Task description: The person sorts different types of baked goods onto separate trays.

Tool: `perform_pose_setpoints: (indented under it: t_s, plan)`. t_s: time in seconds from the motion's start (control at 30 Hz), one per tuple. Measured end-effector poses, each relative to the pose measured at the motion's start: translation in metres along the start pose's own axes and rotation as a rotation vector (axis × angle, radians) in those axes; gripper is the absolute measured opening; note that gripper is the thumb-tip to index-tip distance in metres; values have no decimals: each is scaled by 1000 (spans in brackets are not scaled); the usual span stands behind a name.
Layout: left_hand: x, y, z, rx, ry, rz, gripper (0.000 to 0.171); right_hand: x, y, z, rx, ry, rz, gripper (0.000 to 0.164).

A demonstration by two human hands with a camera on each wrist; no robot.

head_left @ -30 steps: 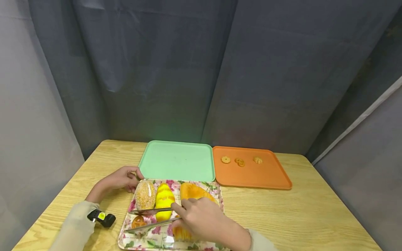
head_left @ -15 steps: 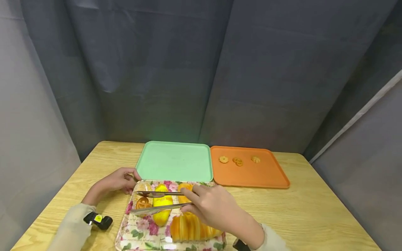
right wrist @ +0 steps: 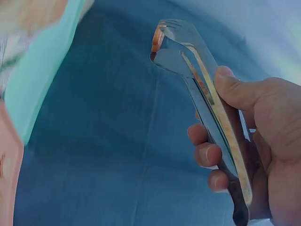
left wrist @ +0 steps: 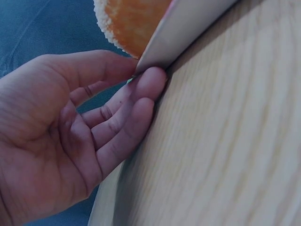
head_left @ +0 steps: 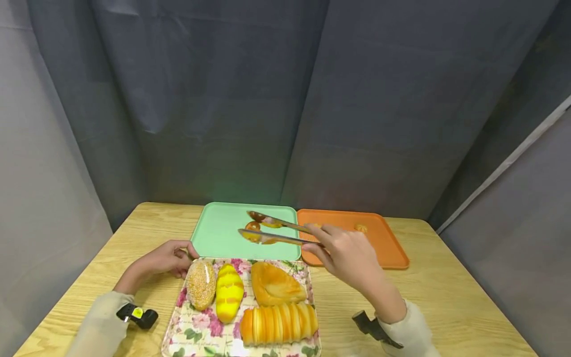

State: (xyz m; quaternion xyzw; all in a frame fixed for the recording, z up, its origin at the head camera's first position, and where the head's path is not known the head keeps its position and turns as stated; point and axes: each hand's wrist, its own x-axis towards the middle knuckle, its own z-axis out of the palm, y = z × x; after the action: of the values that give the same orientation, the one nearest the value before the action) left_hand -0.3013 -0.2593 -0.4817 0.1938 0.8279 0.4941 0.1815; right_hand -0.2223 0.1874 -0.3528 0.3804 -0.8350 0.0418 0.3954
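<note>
My right hand (head_left: 350, 255) grips metal tongs (right wrist: 217, 113) slanting over the green tray (head_left: 214, 240). Between the tong tips is a small brown pretzel-shaped cookie (head_left: 253, 226), seen partly edge-on in the right wrist view. My left hand (left wrist: 89, 122) pinches the edge of the floral tray (head_left: 202, 342) at its far left corner, thumb above and fingers beneath. On that tray lie a sesame-covered bun (head_left: 201, 285), a yellow striped bread roll (head_left: 229, 293), a folded golden pastry (head_left: 274, 283) and a ridged loaf (head_left: 279, 323).
To the right of the green tray, an orange tray (head_left: 383, 248) bears small cookies, partly covered by my right hand and the tongs. Both stand at the back of the wooden table (head_left: 455, 297). A dark curtain (head_left: 223, 99) hangs behind them.
The tongs have closed round the pretzel-shaped cookie and lifted it off the floral tray. My right hand has carried it up and right, over the green tray. My left hand stays at the corner.
</note>
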Motion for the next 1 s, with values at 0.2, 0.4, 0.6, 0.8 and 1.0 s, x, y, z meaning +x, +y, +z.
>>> perform_pose_setpoints:
  t_s: [0.2,0.4,0.6,0.8,1.0]
  plan:
    - [3,-1,0,5,-6,10,20,-11,41,-5,-85,6,116,71]
    - [4,-3,1,-3,-8,14,20,-26,75,-4,-188,6,222,77]
    - [4,-2,1,-6,-4,9,21,-44,105,2,-227,-55,326,79]
    - [4,-2,2,-7,-2,3,21,-60,123,11,-212,-170,421,52]
    - [5,-3,1,6,-5,18,20,-72,136,20,-225,-250,491,42]
